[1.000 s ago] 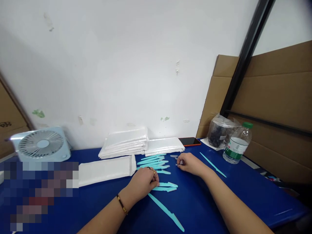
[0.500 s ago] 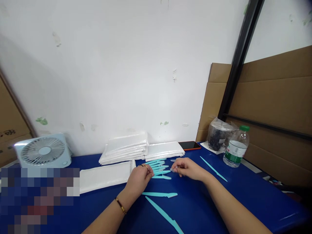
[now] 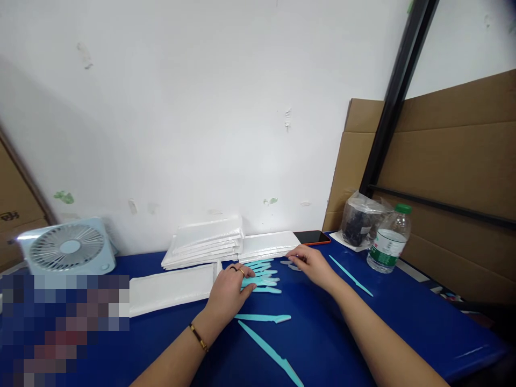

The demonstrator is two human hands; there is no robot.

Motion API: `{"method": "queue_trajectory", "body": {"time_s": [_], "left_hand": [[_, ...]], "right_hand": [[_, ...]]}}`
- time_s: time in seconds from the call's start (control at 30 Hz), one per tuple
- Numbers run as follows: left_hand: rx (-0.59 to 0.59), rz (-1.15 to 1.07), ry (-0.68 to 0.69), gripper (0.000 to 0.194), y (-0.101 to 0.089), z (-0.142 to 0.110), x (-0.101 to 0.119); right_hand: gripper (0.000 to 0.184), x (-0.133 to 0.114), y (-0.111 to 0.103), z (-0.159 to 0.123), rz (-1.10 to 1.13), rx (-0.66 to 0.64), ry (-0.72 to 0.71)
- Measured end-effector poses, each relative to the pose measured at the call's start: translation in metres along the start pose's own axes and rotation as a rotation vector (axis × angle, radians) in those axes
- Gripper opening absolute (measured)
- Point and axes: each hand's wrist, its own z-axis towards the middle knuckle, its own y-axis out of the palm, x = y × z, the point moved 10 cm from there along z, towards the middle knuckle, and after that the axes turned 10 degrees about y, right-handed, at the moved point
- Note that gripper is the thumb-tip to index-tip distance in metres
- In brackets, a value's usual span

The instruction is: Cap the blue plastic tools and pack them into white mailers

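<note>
My left hand lies on the blue table, fingers stretched flat onto a fanned pile of teal plastic knives. Farther back, my right hand has its fingertips on small grey pieces next to the pile; its fingers are curled down and I cannot make out a grip. One teal knife lies just in front of my left hand, and a longer teal piece runs diagonally toward me. Another long teal piece lies right of my right wrist.
Stacks of white padded envelopes sit by the wall, one envelope lying flat to the left. A small fan stands far left. A phone, a plastic bag, a water bottle and cardboard occupy the right.
My left hand went from the knife in front up onto the fanned pile and flattened. My right hand reached farther back to the grey pieces. The camera shifted slightly.
</note>
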Motion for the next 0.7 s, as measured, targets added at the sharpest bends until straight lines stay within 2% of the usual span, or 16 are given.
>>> {"method": "queue_trajectory", "body": {"time_s": [0.03, 0.1, 0.17, 0.27, 0.33, 0.4, 0.53, 0.7], "left_hand": [[-0.049, -0.037, 0.020, 0.015, 0.004, -0.001, 0.004], [-0.190, -0.112, 0.070, 0.016, 0.019, -0.006, 0.013], [-0.301, -0.138, 0.106, 0.015, 0.032, -0.011, 0.020], [-0.353, -0.112, 0.103, 0.008, 0.042, -0.014, 0.022], [-0.319, -0.108, 0.085, 0.008, 0.040, -0.012, 0.020], [-0.232, -0.154, 0.044, 0.011, 0.033, -0.009, 0.014], [-0.077, -0.321, -0.061, 0.019, 0.021, -0.005, -0.004], [-0.052, -0.264, -0.031, 0.015, 0.016, -0.002, -0.010]], "right_hand": [[0.020, 0.009, -0.009, 0.002, -0.083, 0.041, 0.026], [0.017, 0.027, -0.012, 0.005, -0.213, 0.007, 0.085], [0.016, 0.039, -0.003, 0.006, -0.284, -0.069, 0.115], [0.010, 0.043, 0.012, 0.006, -0.304, -0.107, 0.131], [0.008, 0.041, 0.020, 0.005, -0.276, -0.130, 0.146], [0.010, 0.034, 0.023, 0.004, -0.207, -0.144, 0.131], [0.022, 0.015, 0.017, 0.001, 0.104, -0.148, 0.094], [0.036, 0.001, 0.012, -0.002, 0.388, -0.135, 0.130]]}}
